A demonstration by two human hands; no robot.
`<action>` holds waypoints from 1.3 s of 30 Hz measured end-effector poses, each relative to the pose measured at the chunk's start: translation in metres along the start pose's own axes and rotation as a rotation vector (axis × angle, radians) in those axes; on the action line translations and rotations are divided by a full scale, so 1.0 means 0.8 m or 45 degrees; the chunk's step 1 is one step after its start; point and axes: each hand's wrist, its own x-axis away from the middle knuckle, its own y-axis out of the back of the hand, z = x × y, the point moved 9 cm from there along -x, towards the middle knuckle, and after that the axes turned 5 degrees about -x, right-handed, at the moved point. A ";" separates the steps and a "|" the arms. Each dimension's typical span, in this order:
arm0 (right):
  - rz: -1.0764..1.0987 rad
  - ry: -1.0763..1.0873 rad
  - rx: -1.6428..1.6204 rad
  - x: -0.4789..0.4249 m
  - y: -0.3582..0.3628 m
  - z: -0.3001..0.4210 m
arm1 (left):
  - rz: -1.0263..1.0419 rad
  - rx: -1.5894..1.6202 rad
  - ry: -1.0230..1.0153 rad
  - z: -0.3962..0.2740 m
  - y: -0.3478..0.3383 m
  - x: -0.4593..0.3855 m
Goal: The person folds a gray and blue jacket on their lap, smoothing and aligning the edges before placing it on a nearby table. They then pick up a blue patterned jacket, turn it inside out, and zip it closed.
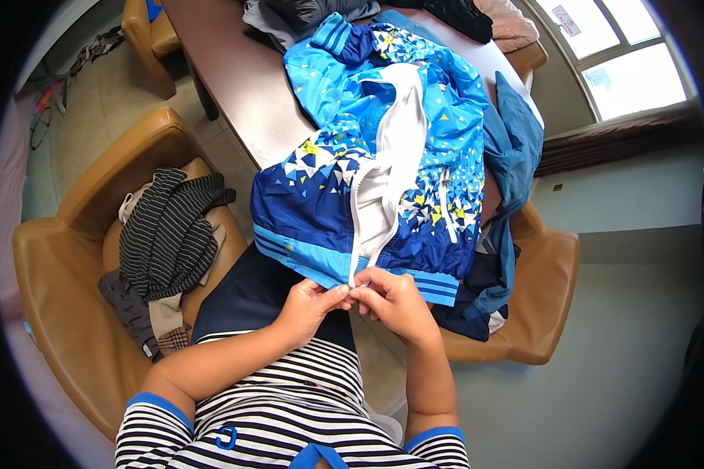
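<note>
A blue jacket with white, yellow and navy triangles lies front up, its striped hem hanging over the near table edge. Its white zipper is undone, and the white lining shows between the two sides. At the bottom of the zipper, my left hand pinches the hem end on one side. My right hand pinches the other side's lower end, with its fingertips touching those of my left hand. The zipper's end pieces are mostly hidden by my fingers.
The table carries dark and grey clothes at its far end. A teal garment hangs over the right edge. Striped clothing lies on the tan chair at left; another tan chair stands at right.
</note>
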 end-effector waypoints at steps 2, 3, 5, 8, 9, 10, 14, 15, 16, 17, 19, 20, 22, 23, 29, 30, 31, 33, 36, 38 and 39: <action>-0.013 -0.083 -0.114 0.001 0.002 -0.006 | 0.015 0.045 0.042 0.001 -0.001 -0.002; -0.022 -0.104 -0.134 0.001 0.003 -0.009 | 0.015 0.054 0.037 0.000 -0.001 -0.002; -0.031 -0.146 -0.156 0.000 0.004 -0.015 | 0.017 0.075 0.028 -0.002 -0.001 -0.003; -0.036 -0.159 -0.179 0.000 0.002 -0.018 | 0.026 0.119 -0.010 -0.002 -0.003 -0.004; -0.049 -0.147 -0.186 0.001 0.002 -0.017 | 0.028 0.138 -0.018 -0.004 -0.006 -0.004; -0.060 -0.133 -0.193 0.002 0.002 -0.015 | 0.035 0.144 -0.024 -0.005 -0.008 -0.004; -0.095 -0.072 -0.182 0.002 -0.001 -0.010 | 0.058 0.144 -0.025 -0.004 -0.010 -0.007; -0.083 -0.077 -0.192 0.001 -0.003 -0.012 | 0.044 0.152 -0.014 0.000 -0.009 -0.007; -0.072 -0.082 -0.201 0.000 -0.004 -0.014 | 0.033 0.160 -0.005 0.002 -0.007 -0.006; -0.054 -0.099 -0.224 -0.001 -0.006 -0.017 | 0.022 0.171 0.003 0.004 -0.007 -0.006; -0.038 -0.105 -0.277 -0.001 -0.008 -0.021 | 0.018 0.180 0.023 0.000 -0.010 -0.004; -0.039 -0.093 -0.305 -0.001 -0.010 -0.022 | 0.021 0.181 0.037 0.001 -0.010 -0.004; -0.060 -0.086 -0.391 -0.002 -0.011 -0.021 | 0.040 0.157 0.069 0.002 -0.006 -0.006; -0.081 -0.093 -0.451 -0.001 -0.012 -0.021 | 0.043 0.143 0.087 0.003 -0.003 -0.006; -0.108 -0.196 -0.464 -0.008 -0.010 -0.028 | 0.012 0.131 0.079 0.005 -0.003 -0.004; -0.111 -0.180 -0.530 -0.011 -0.014 -0.030 | 0.041 0.165 0.051 -0.001 -0.012 -0.004; -0.117 -0.180 -0.576 -0.012 -0.017 -0.034 | 0.018 0.183 0.061 0.000 -0.014 -0.003; -0.129 -0.183 -0.667 -0.015 -0.022 -0.044 | -0.030 0.220 0.080 0.001 -0.018 -0.002; -0.123 -0.205 -0.682 -0.017 -0.026 -0.050 | -0.002 0.156 0.102 0.012 -0.004 -0.007; -0.150 -0.214 -0.611 -0.016 -0.024 -0.048 | -0.002 0.125 0.114 0.015 -0.001 -0.007; -0.168 -0.216 -0.565 -0.015 -0.022 -0.046 | -0.014 0.120 0.103 0.014 -0.002 -0.007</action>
